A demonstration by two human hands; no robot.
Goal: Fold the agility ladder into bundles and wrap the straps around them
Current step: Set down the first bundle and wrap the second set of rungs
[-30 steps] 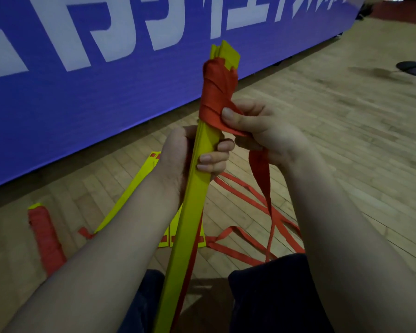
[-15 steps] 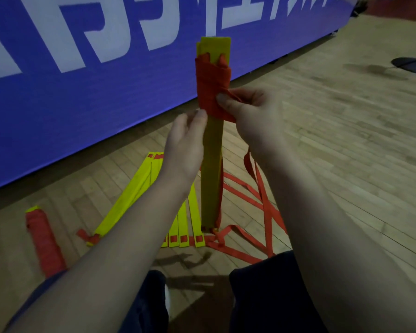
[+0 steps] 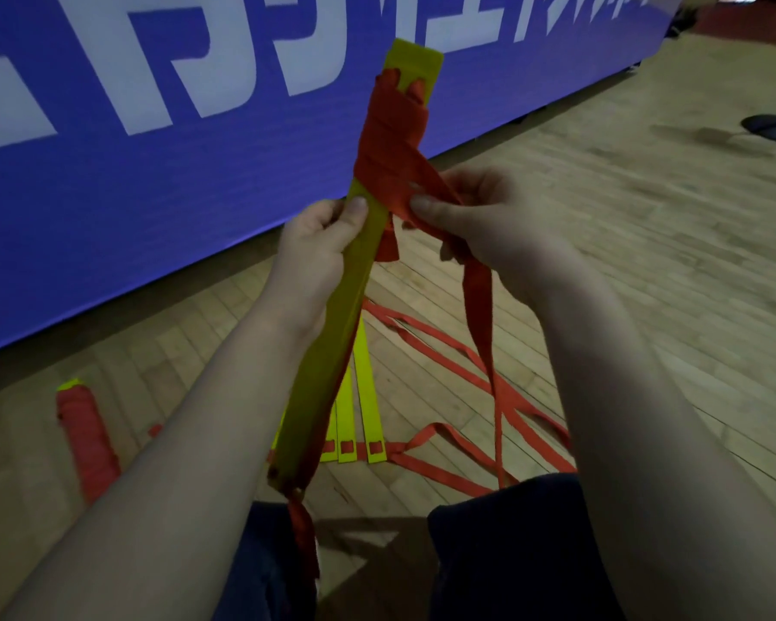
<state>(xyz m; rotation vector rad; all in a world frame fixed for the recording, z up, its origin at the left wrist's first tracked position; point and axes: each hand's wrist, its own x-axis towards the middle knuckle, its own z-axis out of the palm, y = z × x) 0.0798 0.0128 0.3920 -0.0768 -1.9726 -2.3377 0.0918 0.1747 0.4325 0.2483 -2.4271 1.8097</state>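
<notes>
A bundle of yellow ladder rungs (image 3: 328,351) stands tilted in front of me, its top end wound with several turns of orange strap (image 3: 388,141). My left hand (image 3: 319,248) grips the bundle just below the wrap. My right hand (image 3: 480,217) pinches the loose orange strap (image 3: 478,298) beside the bundle; the strap trails from it down to the floor. More yellow rungs (image 3: 364,405) and loops of strap (image 3: 444,463) lie on the wooden floor behind the bundle.
A finished bundle wrapped in orange (image 3: 88,437) lies on the floor at the left. A blue banner (image 3: 153,172) with white letters runs along the back. A dark round base (image 3: 771,127) sits at the far right. My dark-trousered knees (image 3: 502,553) are below.
The bundle has tilted and lifted off the floor. My left hand, open beside it half a second ago, now grips it. My right hand has drawn the strap lower round the wrap.
</notes>
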